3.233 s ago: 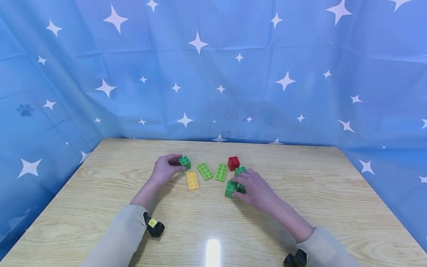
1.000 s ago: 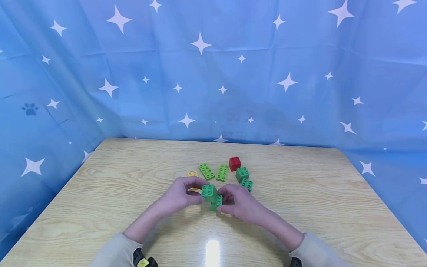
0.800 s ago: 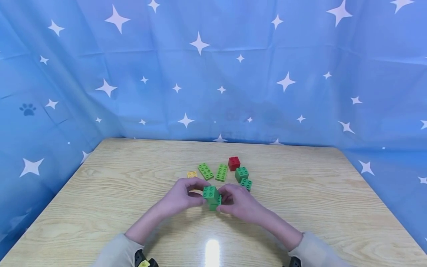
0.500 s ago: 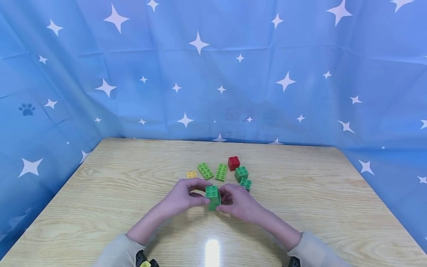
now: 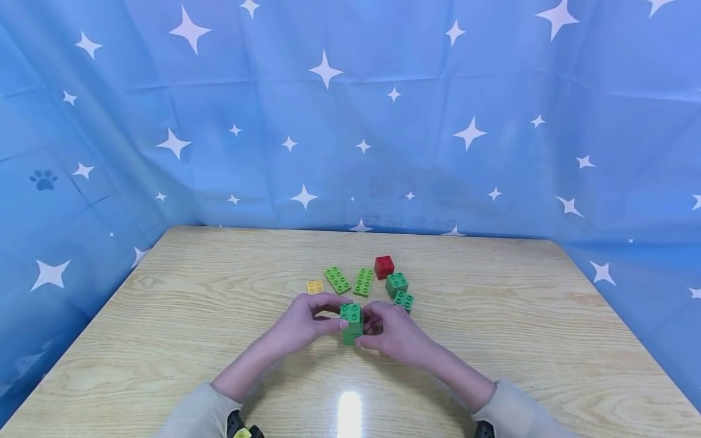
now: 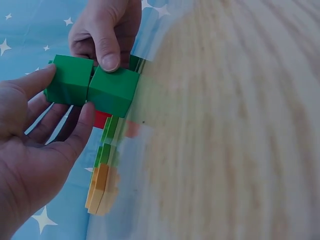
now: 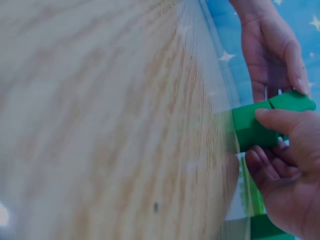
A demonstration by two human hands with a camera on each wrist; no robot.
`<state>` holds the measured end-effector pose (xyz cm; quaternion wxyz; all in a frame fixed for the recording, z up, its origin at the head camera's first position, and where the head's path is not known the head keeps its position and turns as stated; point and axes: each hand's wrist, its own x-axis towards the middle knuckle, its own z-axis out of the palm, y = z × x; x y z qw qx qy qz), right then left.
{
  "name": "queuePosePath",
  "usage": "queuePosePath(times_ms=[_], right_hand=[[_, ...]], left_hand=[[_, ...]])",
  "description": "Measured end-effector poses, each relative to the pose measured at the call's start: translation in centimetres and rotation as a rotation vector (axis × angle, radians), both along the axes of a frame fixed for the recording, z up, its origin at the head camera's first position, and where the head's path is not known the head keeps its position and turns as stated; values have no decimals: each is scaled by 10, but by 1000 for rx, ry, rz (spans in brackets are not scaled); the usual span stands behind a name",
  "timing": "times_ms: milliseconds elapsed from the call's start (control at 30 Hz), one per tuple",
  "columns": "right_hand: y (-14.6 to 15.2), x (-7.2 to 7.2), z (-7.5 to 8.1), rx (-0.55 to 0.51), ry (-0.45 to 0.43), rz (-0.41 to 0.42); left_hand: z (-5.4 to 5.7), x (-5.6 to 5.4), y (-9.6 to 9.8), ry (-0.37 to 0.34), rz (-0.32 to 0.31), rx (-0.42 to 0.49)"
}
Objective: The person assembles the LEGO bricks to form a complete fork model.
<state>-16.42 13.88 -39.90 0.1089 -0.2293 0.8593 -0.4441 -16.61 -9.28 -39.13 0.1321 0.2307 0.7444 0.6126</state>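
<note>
My left hand (image 5: 306, 322) pinches a green toy building brick (image 5: 350, 311) between thumb and fingers. Directly below it stands a second green brick (image 5: 352, 338), which my right hand (image 5: 397, 334) grips from the right side. In the left wrist view, the upper brick (image 6: 70, 80) sits end to end with the lower brick (image 6: 112, 92), a thin wedge-shaped gap showing at the seam. The right wrist view has the right thumb pressed on the lower brick (image 7: 250, 127), with the left fingers around the upper brick (image 7: 295, 102).
Behind the hands on the wooden table (image 5: 493, 304) lie a partly hidden yellow brick (image 5: 314, 286), two flat light green bricks (image 5: 337, 280), a red brick (image 5: 384, 267) and two more green bricks (image 5: 397, 285). A blue star-patterned curtain (image 5: 416, 152) hangs beyond the table.
Both hands have come together at the table's middle, each bringing a green brick. Over the last second the left hand has shifted its brick slightly right, squarely over the lower one.
</note>
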Motion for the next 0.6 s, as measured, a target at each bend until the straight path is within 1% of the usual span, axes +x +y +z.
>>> queuePosePath(times_ms=[233, 600], right_hand=[[-1, 0, -1, -35, -16, -16], [-1, -1, -2, -30, -26, -19]], left_hand=[[0, 3, 1, 22, 21, -16], [1, 6, 3, 16, 30, -25]])
